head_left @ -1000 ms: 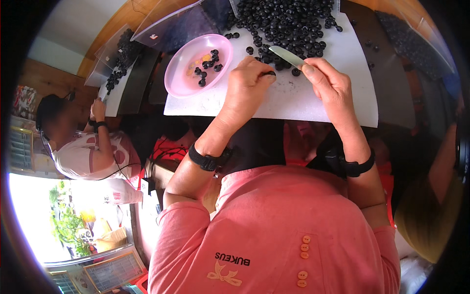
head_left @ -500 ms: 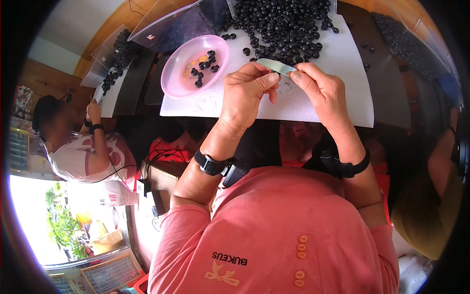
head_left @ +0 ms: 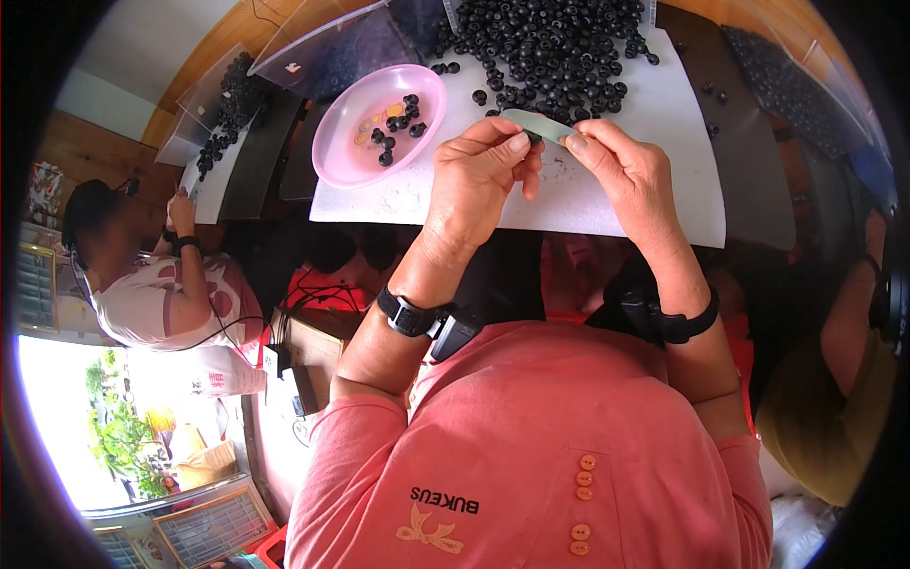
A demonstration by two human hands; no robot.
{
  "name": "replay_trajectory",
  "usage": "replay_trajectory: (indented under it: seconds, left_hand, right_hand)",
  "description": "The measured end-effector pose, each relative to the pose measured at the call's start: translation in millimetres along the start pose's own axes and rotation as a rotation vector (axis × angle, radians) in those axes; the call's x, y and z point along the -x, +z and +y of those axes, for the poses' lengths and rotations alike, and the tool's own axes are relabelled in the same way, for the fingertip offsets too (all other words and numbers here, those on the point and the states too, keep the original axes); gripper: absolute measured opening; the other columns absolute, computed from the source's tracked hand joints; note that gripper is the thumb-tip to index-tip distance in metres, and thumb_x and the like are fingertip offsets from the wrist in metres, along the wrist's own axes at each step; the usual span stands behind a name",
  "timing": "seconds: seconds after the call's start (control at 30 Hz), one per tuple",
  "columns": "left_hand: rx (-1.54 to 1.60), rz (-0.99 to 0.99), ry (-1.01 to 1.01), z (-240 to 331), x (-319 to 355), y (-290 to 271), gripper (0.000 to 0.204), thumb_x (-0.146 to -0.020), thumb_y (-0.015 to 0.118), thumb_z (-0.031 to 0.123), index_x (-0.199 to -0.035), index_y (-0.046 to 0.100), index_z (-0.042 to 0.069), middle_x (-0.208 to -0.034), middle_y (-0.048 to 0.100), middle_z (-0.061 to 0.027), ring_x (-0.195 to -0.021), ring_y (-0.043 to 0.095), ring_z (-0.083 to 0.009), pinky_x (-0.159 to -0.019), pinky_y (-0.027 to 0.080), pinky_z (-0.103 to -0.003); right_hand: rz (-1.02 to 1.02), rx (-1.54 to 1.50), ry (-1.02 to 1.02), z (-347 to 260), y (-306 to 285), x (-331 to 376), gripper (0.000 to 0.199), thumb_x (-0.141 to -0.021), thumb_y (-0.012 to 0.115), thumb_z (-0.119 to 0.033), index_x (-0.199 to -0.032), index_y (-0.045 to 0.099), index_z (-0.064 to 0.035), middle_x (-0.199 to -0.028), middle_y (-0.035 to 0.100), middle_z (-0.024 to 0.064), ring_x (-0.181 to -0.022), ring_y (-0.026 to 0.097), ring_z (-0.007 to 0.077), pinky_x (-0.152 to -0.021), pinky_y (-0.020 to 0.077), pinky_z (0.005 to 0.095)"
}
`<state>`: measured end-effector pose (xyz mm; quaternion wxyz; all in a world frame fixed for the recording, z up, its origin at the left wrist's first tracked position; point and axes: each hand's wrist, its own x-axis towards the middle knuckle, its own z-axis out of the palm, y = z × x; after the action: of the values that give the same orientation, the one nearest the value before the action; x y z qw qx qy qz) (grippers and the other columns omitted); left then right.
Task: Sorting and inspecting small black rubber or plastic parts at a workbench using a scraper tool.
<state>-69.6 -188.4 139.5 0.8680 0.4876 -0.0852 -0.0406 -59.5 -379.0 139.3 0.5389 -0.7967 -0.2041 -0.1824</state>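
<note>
Left hand [head_left: 479, 171] pinched, thumb against fingers, on a small dark piece [head_left: 534, 139] that shows only as a sliver at the fingertips, the rest hidden; right hand [head_left: 626, 171] closed on the near end of a short pale knife [head_left: 536, 124], the blade slanting across to the left fingertips; hands near each other but apart, linked by the blade, both above the white sheet [head_left: 654, 213] on the dark counter [head_left: 758, 180]; the piece sits under or just beside the blade, exact contact not readable; beyond the hands, a heap of black round pieces [head_left: 550, 47], many with a pale-ringed hole; to the left, a pink bowl [head_left: 330, 156] with a small cluster of black pieces [head_left: 386, 158] and some yellowish discs lying in it; step in hand, by my judgement, is knife work on one piece, a trim or scrape, with the heap as supply and the bowl perhaps for finished ones; most of the heap looks undone; next move seems to call for a firm left pinch, a short controlled blade stroke and the left thumb clear of the edge.
</note>
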Motion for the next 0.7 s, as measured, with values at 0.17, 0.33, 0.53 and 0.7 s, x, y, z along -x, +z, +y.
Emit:
replay_trajectory:
  seconds: [0.17, 0.33, 0.53, 0.7]
  left_hand:
    - [0.046, 0.021, 0.015, -1, 0, 3, 0.012, -0.096, 0.057, 0.003, -0.104, 0.062, -0.005, -0.094, 0.067, -0.0175, -0.079, 0.064, -0.0234, -0.061, 0.052, -0.034]
    - [0.079, -0.008, 0.022, -3, -1, -6, 0.013, -0.095, 0.057, 0.002, -0.106, 0.062, -0.004, -0.095, 0.066, -0.0181, -0.079, 0.063, -0.024, -0.061, 0.052, -0.034]
    - [0.087, -0.039, -0.013, 0, -1, -8, 0.011, -0.095, 0.056, 0.001, -0.104, 0.061, -0.003, -0.093, 0.066, -0.0176, -0.078, 0.063, -0.0238, -0.06, 0.05, -0.034]
    - [0.102, -0.053, -0.021, 0, -1, -7, 0.008, -0.095, 0.055, 0.0, -0.101, 0.06, -0.003, -0.091, 0.065, -0.0177, -0.077, 0.062, -0.0239, -0.06, 0.05, -0.033]
  right_hand:
    - [-0.046, -0.039, 0.077, 1, -4, -3, 0.025, -0.094, 0.064, -0.03, -0.092, 0.069, -0.0052, -0.056, 0.048, 0.0055, -0.049, 0.045, 0.0126, -0.049, 0.0364, 0.0292]
    - [-0.047, -0.009, 0.075, 0, -3, -3, 0.026, -0.094, 0.063, -0.031, -0.092, 0.069, -0.0051, -0.056, 0.048, 0.006, -0.049, 0.045, 0.013, -0.049, 0.0364, 0.03]
    - [-0.063, 0.038, 0.058, -4, -4, -3, 0.026, -0.094, 0.063, -0.031, -0.093, 0.068, -0.0054, -0.057, 0.051, 0.0075, -0.049, 0.048, 0.0148, -0.05, 0.0379, 0.0306]
    - [-0.076, 0.058, 0.017, -2, -4, -3, 0.025, -0.094, 0.063, -0.03, -0.092, 0.068, -0.0053, -0.058, 0.053, 0.0075, -0.049, 0.05, 0.0167, -0.05, 0.039, 0.0314]
